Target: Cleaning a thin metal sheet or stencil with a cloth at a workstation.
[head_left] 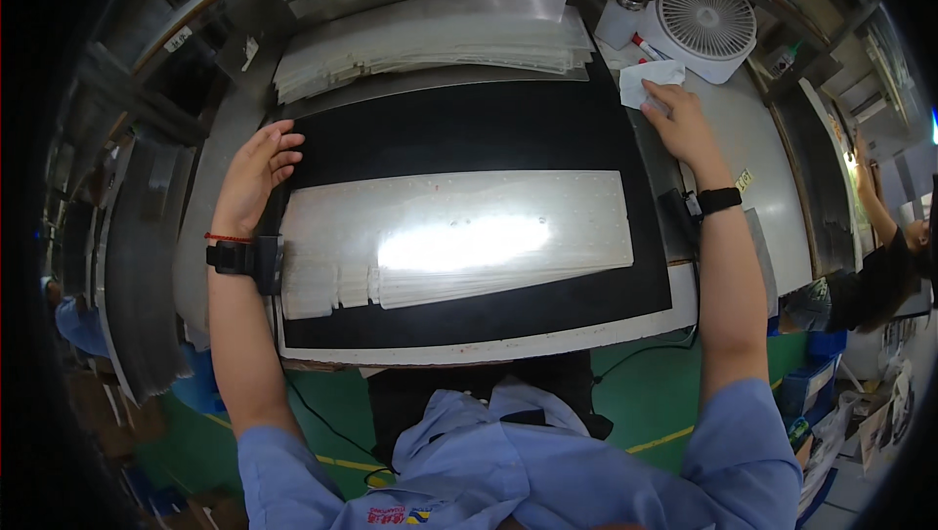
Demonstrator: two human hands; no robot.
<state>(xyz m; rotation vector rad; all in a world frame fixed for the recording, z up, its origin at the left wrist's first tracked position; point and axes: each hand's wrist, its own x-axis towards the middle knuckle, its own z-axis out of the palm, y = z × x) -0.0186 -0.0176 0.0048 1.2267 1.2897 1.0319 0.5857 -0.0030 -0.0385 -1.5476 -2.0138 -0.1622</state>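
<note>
White wipe (647,74), right hand (684,127) (touching it)

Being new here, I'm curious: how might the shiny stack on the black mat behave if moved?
The shiny stack would probably slide apart, since its front edges are staggered. Its layers look thin, so one lifted alone may flex. The glossy top could feel slippery.

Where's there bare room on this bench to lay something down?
Black mat between the front stack and rear stack; grey benchtop right of your right hand, in front of the fan. Crowded: the back right corner, with the fan, red marker and white wipe.
</note>
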